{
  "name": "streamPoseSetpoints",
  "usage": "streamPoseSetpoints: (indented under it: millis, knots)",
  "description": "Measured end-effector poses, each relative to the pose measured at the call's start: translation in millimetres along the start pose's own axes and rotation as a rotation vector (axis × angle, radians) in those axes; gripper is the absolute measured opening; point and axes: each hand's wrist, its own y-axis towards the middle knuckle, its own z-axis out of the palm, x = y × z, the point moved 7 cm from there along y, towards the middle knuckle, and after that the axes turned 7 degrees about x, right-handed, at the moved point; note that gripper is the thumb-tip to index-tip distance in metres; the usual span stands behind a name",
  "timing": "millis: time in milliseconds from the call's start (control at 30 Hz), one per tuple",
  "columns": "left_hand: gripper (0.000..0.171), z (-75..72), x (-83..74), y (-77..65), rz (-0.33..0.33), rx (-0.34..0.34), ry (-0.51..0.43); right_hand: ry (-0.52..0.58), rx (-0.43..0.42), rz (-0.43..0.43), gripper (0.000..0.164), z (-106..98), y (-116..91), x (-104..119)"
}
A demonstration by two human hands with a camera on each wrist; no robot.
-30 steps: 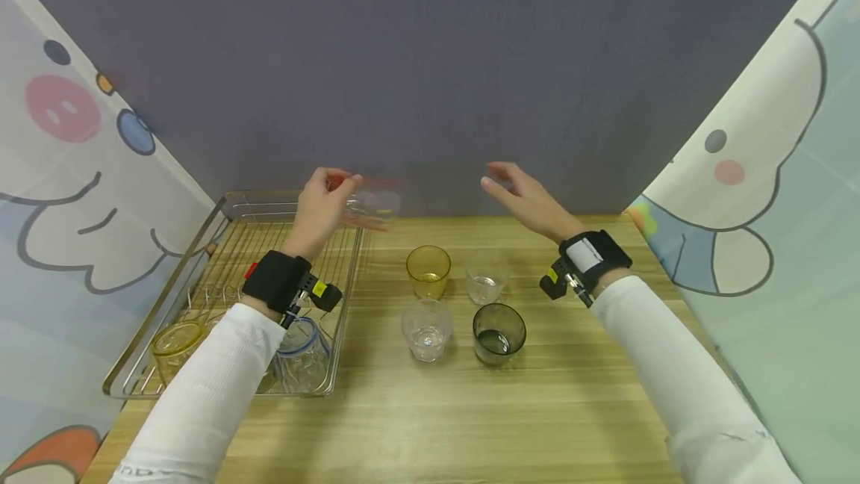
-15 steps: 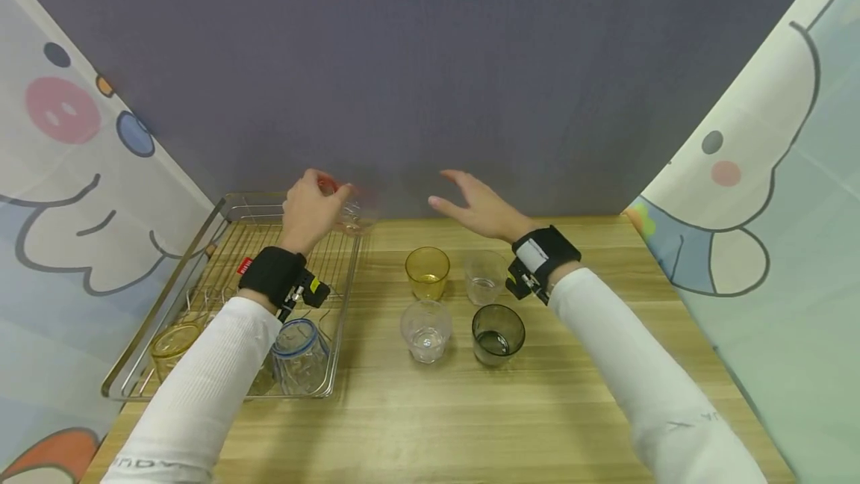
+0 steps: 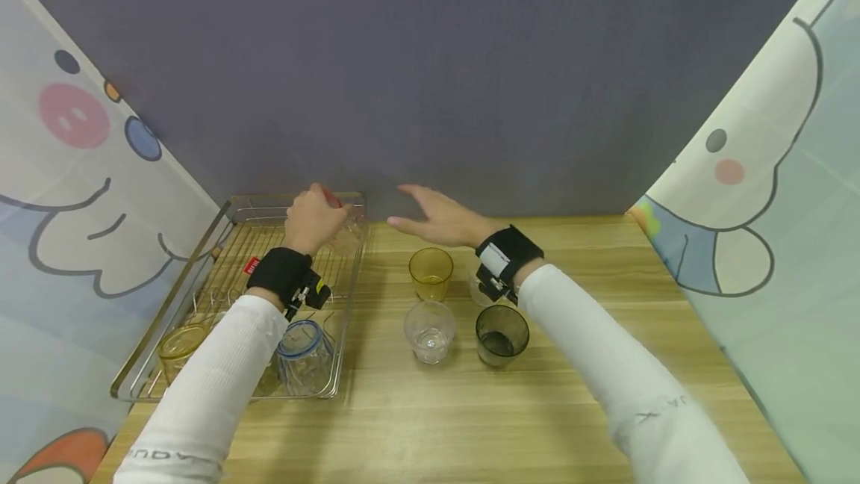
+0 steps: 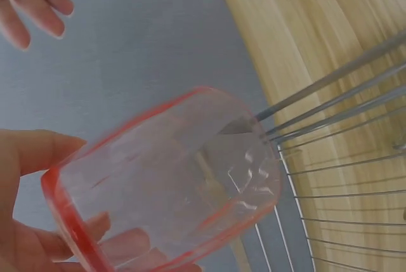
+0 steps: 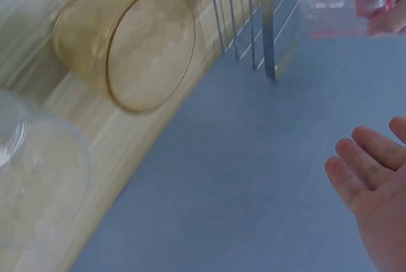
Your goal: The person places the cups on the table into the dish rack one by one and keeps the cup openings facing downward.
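My left hand (image 3: pixel 313 218) grips a clear drinking glass (image 4: pixel 171 177) by its red-rimmed end, thumb on one side and fingers on the other. In the head view the glass hangs tilted over the back right corner of the wire drying rack (image 3: pixel 258 249). To its right my right hand (image 3: pixel 440 219) is held in the air with fingers extended and nothing in it. Below that hand stands an amber glass (image 3: pixel 431 275) on the table. A clear glass (image 3: pixel 430 331) and a smoky grey glass (image 3: pixel 502 336) stand nearer; another clear one is mostly hidden behind the right wrist.
At the rack's front, a blue-rimmed glass (image 3: pixel 305 357) and a yellow glass (image 3: pixel 181 349) stand upside down, partly behind the left sleeve. A red tag (image 3: pixel 251 266) lies in the rack. A grey wall (image 3: pixel 430 81) rises behind the wooden table (image 3: pixel 430 424).
My right hand has moved left and slightly down, towards the left one. The left hand has brought the red-rimmed glass left and lower, over the rack's corner.
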Motion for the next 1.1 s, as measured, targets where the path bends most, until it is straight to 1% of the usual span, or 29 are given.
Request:
streamPoseSetpoints:
  millis: [167,267,367,500,567,700,867,1000,1100]
  knots:
    - [0.04,6.8,7.3,3.9,-0.033,0.059,0.039,0.021,0.042,-0.032,0.079,14.4,5.4,8.9]
    - [0.039,10.6,10.0,5.2,-0.046,0.09,0.074,0.007,0.064,-0.051,0.079,24.3,5.9,11.7]
    - [0.035,13.0,12.3,5.6,-0.06,0.12,0.088,-0.012,0.11,-0.056,0.08,35.4,4.2,13.8]
    - [0.031,11.4,15.0,6.5,-0.064,0.117,0.083,0.018,0.191,-0.05,0.082,49.4,-0.1,17.0]
    - [0.03,10.4,17.4,7.7,-0.066,0.11,0.08,0.039,0.215,-0.055,0.082,54.7,-1.2,19.2]
    - [0.033,10.4,24.2,9.4,-0.081,0.112,0.085,0.057,0.237,-0.079,0.081,64.4,0.0,22.9]
    - [0.038,12.6,30.5,9.4,-0.088,0.129,0.134,0.048,0.261,-0.082,0.083,76.2,1.0,23.8]
    - [0.033,17.6,32.0,7.0,-0.091,0.182,0.164,0.034,0.275,-0.064,0.083,80.8,-2.0,22.5]
    - [0.03,22.6,32.3,5.5,-0.079,0.23,0.179,0.021,0.275,-0.072,0.081,83.9,-4.3,22.2]
